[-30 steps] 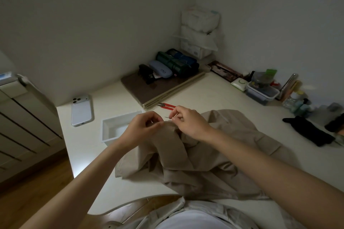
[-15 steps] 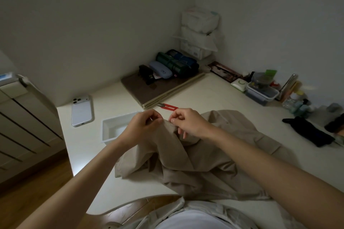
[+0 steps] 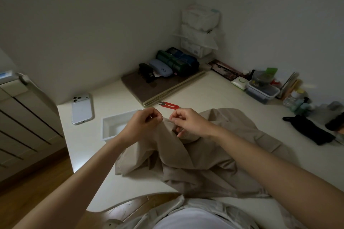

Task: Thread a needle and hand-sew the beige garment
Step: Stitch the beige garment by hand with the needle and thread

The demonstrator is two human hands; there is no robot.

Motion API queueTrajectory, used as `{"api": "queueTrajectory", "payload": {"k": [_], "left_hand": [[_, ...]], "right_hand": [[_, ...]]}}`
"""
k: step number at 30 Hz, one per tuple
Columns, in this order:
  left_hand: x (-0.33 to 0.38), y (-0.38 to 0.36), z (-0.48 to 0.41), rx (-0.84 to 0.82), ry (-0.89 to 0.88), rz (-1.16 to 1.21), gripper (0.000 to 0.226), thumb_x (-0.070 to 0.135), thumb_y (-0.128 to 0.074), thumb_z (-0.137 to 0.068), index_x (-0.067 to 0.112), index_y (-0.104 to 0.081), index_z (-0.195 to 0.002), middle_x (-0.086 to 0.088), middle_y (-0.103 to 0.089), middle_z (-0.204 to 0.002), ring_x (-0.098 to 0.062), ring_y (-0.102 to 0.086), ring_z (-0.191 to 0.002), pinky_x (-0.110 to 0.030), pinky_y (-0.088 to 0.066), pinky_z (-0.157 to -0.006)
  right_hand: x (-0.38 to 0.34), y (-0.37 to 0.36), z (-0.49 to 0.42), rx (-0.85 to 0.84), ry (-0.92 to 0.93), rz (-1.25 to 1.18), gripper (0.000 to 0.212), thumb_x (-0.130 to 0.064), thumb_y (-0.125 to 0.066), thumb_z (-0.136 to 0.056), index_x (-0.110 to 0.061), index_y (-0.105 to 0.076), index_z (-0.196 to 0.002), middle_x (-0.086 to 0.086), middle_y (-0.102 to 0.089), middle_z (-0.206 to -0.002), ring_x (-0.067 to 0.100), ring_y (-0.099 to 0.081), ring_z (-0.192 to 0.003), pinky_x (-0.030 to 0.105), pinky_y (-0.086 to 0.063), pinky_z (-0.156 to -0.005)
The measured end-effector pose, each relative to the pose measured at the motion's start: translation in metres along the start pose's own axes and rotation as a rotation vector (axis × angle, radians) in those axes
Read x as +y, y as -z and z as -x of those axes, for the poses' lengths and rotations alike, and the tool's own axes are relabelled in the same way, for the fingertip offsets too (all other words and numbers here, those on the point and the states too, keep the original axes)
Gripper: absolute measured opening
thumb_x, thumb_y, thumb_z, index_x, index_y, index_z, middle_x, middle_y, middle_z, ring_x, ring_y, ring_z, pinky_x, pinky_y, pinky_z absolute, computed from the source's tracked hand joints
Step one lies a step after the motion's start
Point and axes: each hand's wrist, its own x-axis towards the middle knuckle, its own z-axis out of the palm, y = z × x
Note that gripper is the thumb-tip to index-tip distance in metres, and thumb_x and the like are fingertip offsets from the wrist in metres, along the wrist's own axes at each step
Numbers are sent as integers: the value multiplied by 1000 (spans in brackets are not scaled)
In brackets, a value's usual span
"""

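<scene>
At 11 o'clock edge of beige garment [image 3: 214,154], left hand [image 3: 147,122] and right hand [image 3: 188,122] pinch fold; slipping cloth could mean pricked finger.

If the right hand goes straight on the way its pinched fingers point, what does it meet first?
Most likely the left hand, whose fingers pinch the raised fold of the beige garment across a small gap from the right hand. Depth is unclear, so it may brush that fold first.

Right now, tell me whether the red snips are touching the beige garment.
Apart. The head view shows a strip of bare table between the red snips and the beige garment.
</scene>
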Motion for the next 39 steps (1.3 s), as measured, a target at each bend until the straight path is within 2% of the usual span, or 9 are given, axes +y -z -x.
{"api": "queueTrajectory", "payload": {"k": [8,12,18,21,26,29,32,37,39], "left_hand": [[4,-7,-3,-37,-7,14,19,7,-57,-93,20,-60,-79,7,-58,-70,2,-52,-60,-14,-43,-60],[4,-11,-5,-17,25,23,13,11,-57,-93,14,-63,-83,2,-60,-75,-8,-53,-67,-18,-43,-63],[7,-14,-5,-12,160,275,13,20,-57,-94,13,-66,-86,2,-64,-77,-3,-59,-71,-13,-46,-64],[9,-16,-5,-4,191,419,13,17,-58,-93,14,-65,-83,4,-65,-74,-5,-60,-71,-14,-47,-64],[11,-14,-4,-11,225,529,13,14,-55,-94,11,-63,-84,7,-67,-72,-4,-63,-71,-14,-48,-65],[10,-11,-5,5,275,569,14,17,-55,-94,12,-64,-85,5,-69,-73,-5,-64,-72,-17,-48,-67],[9,-10,-6,16,314,593,15,19,-55,-94,13,-65,-85,3,-68,-75,-6,-64,-72,-20,-48,-71],[2,-17,-7,37,350,552,18,24,-56,-94,10,-67,-90,-1,-68,-81,-12,-62,-79,-23,-48,-75],[1,-20,-7,56,371,550,21,25,-56,-94,7,-68,-94,-2,-68,-84,-10,-62,-78,-19,-49,-71]], "right_hand": [[-1,5,0,-92,20,-84,15,-7,-50,-96,-17,-58,-88,2,-61,-78,-1,-61,-60,17,-53,-59],[1,8,0,-85,9,-177,13,-6,-51,-95,-13,-61,-92,3,-62,-76,-1,-61,-57,13,-50,-58],[10,9,-3,-72,-50,-454,11,-11,-49,-97,-8,-60,-97,4,-57,-76,3,-56,-62,16,-52,-62],[10,8,-7,-76,-81,-517,12,-12,-49,-97,-8,-61,-97,2,-56,-76,3,-55,-63,16,-52,-62],[10,4,-11,-9,-148,-494,13,-13,-53,-95,-5,-62,-101,4,-57,-79,6,-55,-67,17,-54,-62],[11,3,-14,49,-177,-495,15,-6,-52,-95,0,-58,-108,7,-60,-86,10,-59,-75,19,-56,-68],[10,2,-16,116,-198,-552,10,1,-53,-93,-3,-57,-102,8,-63,-86,11,-63,-73,18,-56,-66],[4,-5,-18,143,-190,-440,10,-8,-61,-91,-7,-61,-101,6,-67,-88,9,-64,-73,15,-51,-60],[3,-8,-18,129,-166,-408,7,-9,-60,-91,-9,-62,-99,6,-67,-87,10,-64,-75,15,-51,-60]]}}
